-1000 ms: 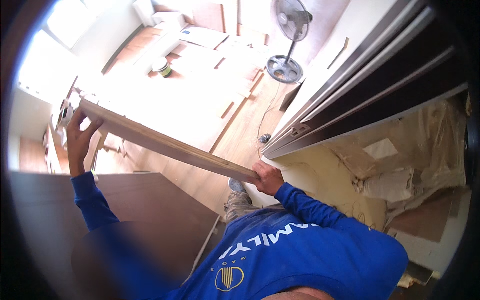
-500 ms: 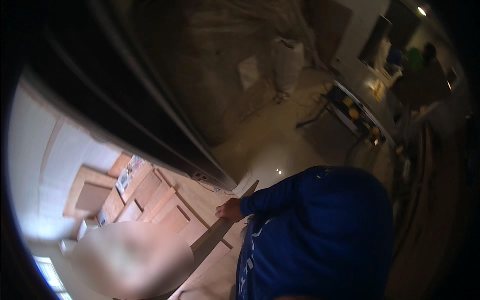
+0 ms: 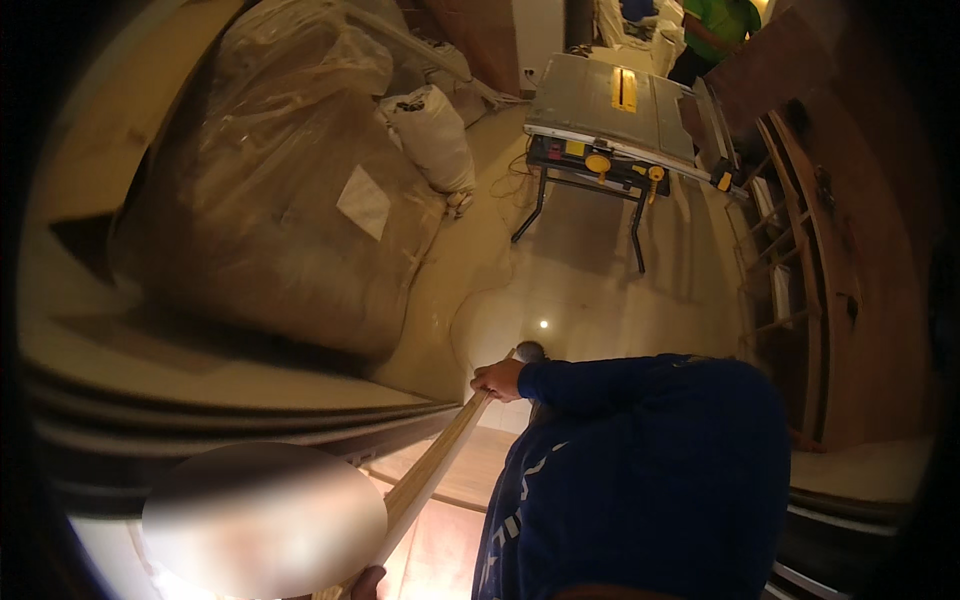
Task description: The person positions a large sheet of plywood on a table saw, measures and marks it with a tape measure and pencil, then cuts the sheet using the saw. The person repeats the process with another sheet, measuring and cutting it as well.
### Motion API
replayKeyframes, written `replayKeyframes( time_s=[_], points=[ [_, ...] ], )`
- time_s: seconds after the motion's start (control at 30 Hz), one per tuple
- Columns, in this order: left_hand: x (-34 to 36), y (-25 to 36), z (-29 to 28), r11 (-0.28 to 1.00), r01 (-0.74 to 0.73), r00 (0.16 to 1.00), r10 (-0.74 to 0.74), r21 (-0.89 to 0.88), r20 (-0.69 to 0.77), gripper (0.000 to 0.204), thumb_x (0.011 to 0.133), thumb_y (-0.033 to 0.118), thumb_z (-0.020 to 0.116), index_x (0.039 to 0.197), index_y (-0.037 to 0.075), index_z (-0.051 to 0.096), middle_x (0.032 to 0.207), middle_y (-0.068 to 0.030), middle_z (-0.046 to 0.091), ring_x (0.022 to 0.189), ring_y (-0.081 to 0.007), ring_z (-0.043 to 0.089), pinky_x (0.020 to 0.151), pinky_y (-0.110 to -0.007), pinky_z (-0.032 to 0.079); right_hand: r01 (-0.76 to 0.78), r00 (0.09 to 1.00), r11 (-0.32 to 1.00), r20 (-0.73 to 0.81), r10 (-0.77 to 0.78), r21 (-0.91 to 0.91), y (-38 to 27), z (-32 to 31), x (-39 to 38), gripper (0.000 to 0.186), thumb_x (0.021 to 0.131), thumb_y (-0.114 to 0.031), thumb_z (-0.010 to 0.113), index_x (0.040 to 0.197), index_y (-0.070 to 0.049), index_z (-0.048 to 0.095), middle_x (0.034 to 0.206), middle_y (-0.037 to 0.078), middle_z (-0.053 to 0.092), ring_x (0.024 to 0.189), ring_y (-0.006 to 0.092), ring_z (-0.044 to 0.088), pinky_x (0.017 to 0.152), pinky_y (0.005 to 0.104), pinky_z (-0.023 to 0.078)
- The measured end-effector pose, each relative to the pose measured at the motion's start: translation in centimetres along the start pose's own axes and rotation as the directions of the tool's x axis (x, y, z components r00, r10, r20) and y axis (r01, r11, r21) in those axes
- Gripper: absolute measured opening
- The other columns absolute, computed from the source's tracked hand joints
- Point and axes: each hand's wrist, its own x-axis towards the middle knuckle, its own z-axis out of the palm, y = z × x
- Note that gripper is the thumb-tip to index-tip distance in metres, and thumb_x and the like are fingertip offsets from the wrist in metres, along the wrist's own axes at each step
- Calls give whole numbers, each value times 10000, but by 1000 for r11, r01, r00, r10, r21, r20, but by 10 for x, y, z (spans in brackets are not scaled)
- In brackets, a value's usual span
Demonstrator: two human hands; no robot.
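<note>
As the right hand grips the board at six o'clock, steer wide of the table saw at one; left hand, nearer seven, grip unclear

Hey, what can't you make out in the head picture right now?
All in the head view:
- Long pale wooden board: its lower end is lost behind a blurred oval patch or past the lower edge.
- Left hand: mostly cut off there too, so its grip is unclear.
- Large brownish plastic sheeting: it hides what lies beneath.
- Co-worker in a green shirt: head cut off by the top edge.
</note>
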Motion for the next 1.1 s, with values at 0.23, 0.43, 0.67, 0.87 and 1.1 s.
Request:
replayKeyframes(
  time_s=[0.23,0.43,0.67,0.87,1.1],
  points=[
    [80,138,85,914,-126,984,165,-385,72,408,637,114,890,960,-27,685,828,-169,713,707,-205,654,692,-331,544,-117,962,989,-237,135,89,139,-73,-26,251,860,-200,737,1064,-112,622,1041,112,623,984,360,658,782,496,539],
    [218,233,176,783,-365,908,420,-503,-6,330,586,49,876,854,-24,697,724,-96,696,656,-162,640,608,-299,500,-285,900,939,-283,330,191,231,-164,-17,313,843,-208,777,1107,-95,653,1065,119,642,1001,368,659,835,490,536],
    [351,288,232,711,-562,821,540,-422,-184,365,599,46,868,911,-43,703,770,-82,708,719,-163,651,666,-290,509,-291,833,916,-397,385,277,302,-275,25,434,849,-229,750,1225,-42,639,1121,174,653,1081,395,644,924,485,530],
    [450,318,284,595,-525,819,546,-608,-173,467,658,19,890,1075,-55,693,956,-115,746,866,-192,679,799,-319,534,-220,729,931,-585,355,291,357,-341,80,414,824,-193,755,1190,-33,645,1062,196,674,1047,412,651,909,494,529],
    [561,336,389,459,-660,730,578,-595,-364,637,519,-63,920,1120,-43,708,1033,-154,752,927,-247,703,839,-392,567,-287,555,887,-692,461,361,419,-391,153,406,749,-68,717,1148,-26,655,1055,224,679,1033,439,650,894,507,526]
  ],
)
